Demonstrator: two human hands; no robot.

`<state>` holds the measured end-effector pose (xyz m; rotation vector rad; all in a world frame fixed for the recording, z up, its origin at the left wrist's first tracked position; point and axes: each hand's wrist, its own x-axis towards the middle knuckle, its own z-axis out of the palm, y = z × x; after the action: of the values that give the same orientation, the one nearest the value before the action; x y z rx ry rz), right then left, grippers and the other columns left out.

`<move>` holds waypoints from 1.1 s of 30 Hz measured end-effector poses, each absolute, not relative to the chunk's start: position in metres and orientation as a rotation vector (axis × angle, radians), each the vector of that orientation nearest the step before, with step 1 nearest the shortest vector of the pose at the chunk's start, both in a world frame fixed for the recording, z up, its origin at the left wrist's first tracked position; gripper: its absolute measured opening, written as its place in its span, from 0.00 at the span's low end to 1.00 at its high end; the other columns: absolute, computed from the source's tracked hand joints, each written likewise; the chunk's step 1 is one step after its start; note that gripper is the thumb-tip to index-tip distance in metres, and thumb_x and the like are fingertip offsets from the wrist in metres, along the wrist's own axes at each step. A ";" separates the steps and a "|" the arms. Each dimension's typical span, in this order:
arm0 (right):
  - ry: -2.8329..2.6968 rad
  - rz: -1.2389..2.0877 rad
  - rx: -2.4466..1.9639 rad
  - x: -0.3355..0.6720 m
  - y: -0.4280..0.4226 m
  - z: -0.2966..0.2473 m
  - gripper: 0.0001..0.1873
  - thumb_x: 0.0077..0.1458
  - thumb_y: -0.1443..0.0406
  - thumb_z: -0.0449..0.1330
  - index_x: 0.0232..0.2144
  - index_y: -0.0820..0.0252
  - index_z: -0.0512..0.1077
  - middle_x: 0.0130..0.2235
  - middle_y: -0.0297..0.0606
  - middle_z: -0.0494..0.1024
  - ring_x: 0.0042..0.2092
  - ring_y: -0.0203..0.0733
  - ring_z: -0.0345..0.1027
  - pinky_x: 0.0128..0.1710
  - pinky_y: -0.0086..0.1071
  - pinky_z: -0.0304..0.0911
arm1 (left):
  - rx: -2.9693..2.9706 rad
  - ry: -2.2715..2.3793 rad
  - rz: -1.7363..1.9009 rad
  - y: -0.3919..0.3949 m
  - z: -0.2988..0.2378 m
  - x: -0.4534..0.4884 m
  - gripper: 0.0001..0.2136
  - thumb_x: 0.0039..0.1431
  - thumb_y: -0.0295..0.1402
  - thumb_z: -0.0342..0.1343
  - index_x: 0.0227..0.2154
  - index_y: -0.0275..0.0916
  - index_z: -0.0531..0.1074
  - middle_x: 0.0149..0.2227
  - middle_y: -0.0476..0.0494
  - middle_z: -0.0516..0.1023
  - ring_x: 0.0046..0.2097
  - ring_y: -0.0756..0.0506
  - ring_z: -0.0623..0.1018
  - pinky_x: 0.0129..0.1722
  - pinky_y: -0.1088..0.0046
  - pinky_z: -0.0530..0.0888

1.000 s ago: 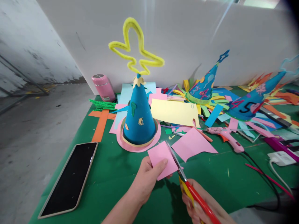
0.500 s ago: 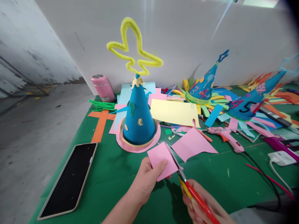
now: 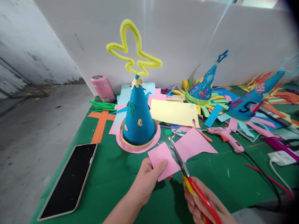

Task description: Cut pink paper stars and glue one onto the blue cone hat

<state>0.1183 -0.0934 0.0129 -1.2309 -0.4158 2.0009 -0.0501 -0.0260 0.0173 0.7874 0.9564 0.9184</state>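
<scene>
Between the thumb and fingers of my left hand [image 3: 148, 179] is a small pink paper piece [image 3: 161, 157]. My right hand [image 3: 198, 199] grips red and yellow scissors [image 3: 183, 165], whose blades look closed and point up and away beside the paper's right edge. Just behind the blades a larger pink paper sheet [image 3: 195, 144] lies on the table. A blue cone party hat [image 3: 139, 121] stands beyond my left hand, with a pink brim [image 3: 121, 144] around its base and a yellow pipe-cleaner shape [image 3: 137, 35] on its tip.
A phone [image 3: 68, 182] lies at the left table edge, with a pink bottle [image 3: 103, 88] behind it. At right are a pink glue gun [image 3: 225, 137] with its cord and two more decorated hats [image 3: 204, 84]. Paper strips and a pale yellow sheet [image 3: 174, 112] cover the back.
The scissors have moved slightly right, off the small pink paper's right edge, and their blades look closed. My left hand stays nearly in place, still holding the paper.
</scene>
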 end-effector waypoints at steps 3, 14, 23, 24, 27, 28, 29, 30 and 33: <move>-0.514 1.989 -1.151 0.121 -0.085 0.002 0.22 0.37 0.53 0.66 0.30 0.57 0.64 0.23 0.27 0.62 0.18 0.24 0.51 0.15 0.18 0.50 | 0.787 0.945 0.928 -0.026 0.017 -0.050 0.10 0.51 0.35 0.55 0.23 0.33 0.73 0.20 0.47 0.73 0.24 0.51 0.70 0.26 0.75 0.67; -0.667 1.499 -1.329 0.090 -0.050 0.025 0.24 0.34 0.65 0.69 0.33 0.58 0.61 0.24 0.24 0.64 0.17 0.23 0.51 0.14 0.20 0.47 | 0.792 0.961 0.899 -0.028 0.013 -0.045 0.15 0.56 0.39 0.49 0.28 0.33 0.75 0.23 0.44 0.76 0.27 0.47 0.73 0.31 0.73 0.67; -0.702 1.444 -1.293 0.099 -0.035 0.026 0.23 0.33 0.65 0.69 0.32 0.57 0.63 0.24 0.25 0.65 0.19 0.26 0.55 0.15 0.20 0.50 | 0.864 0.969 0.832 -0.030 0.009 -0.045 0.16 0.55 0.40 0.49 0.25 0.34 0.75 0.29 0.42 0.77 0.35 0.45 0.73 0.40 0.70 0.65; -0.713 1.458 -1.290 0.101 -0.035 0.028 0.23 0.33 0.65 0.69 0.33 0.57 0.63 0.24 0.25 0.66 0.20 0.26 0.55 0.15 0.20 0.50 | 0.850 0.959 0.844 -0.030 0.009 -0.045 0.14 0.55 0.39 0.49 0.26 0.35 0.75 0.30 0.43 0.77 0.35 0.45 0.73 0.40 0.70 0.65; -0.740 1.517 -1.276 0.105 -0.034 0.032 0.24 0.33 0.66 0.69 0.33 0.56 0.63 0.25 0.26 0.66 0.22 0.27 0.59 0.18 0.20 0.54 | 0.813 0.921 0.882 -0.028 0.010 -0.044 0.09 0.54 0.35 0.52 0.33 0.36 0.74 0.33 0.45 0.76 0.36 0.47 0.72 0.41 0.71 0.65; -0.744 1.533 -1.277 0.106 -0.033 0.032 0.24 0.32 0.67 0.70 0.32 0.56 0.63 0.25 0.26 0.66 0.24 0.28 0.60 0.20 0.20 0.57 | 0.813 0.900 0.882 -0.028 0.009 -0.044 0.09 0.53 0.34 0.53 0.34 0.37 0.73 0.33 0.45 0.76 0.36 0.47 0.71 0.41 0.71 0.65; -0.744 1.542 -1.281 0.106 -0.033 0.032 0.24 0.31 0.68 0.70 0.32 0.56 0.63 0.25 0.25 0.66 0.24 0.29 0.61 0.22 0.21 0.59 | 0.817 0.887 0.881 -0.028 0.009 -0.044 0.08 0.53 0.33 0.54 0.35 0.37 0.73 0.31 0.46 0.76 0.35 0.47 0.71 0.40 0.71 0.66; -0.741 1.548 -1.287 0.107 -0.032 0.032 0.24 0.31 0.68 0.70 0.31 0.56 0.63 0.24 0.25 0.66 0.25 0.29 0.62 0.23 0.22 0.60 | 0.823 0.885 0.879 -0.028 0.009 -0.044 0.08 0.52 0.33 0.54 0.34 0.36 0.73 0.30 0.46 0.75 0.33 0.48 0.71 0.38 0.71 0.66; -0.727 1.559 -1.294 0.107 -0.031 0.032 0.23 0.30 0.68 0.70 0.30 0.56 0.63 0.24 0.24 0.66 0.23 0.28 0.61 0.23 0.21 0.59 | 0.850 0.912 0.861 -0.028 0.007 -0.044 0.07 0.51 0.33 0.55 0.29 0.34 0.73 0.24 0.47 0.73 0.27 0.49 0.69 0.30 0.73 0.67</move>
<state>0.1072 -0.0308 0.0317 -1.2942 -0.7271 1.5594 -0.0437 -0.0283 0.0066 0.8505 0.9124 0.8612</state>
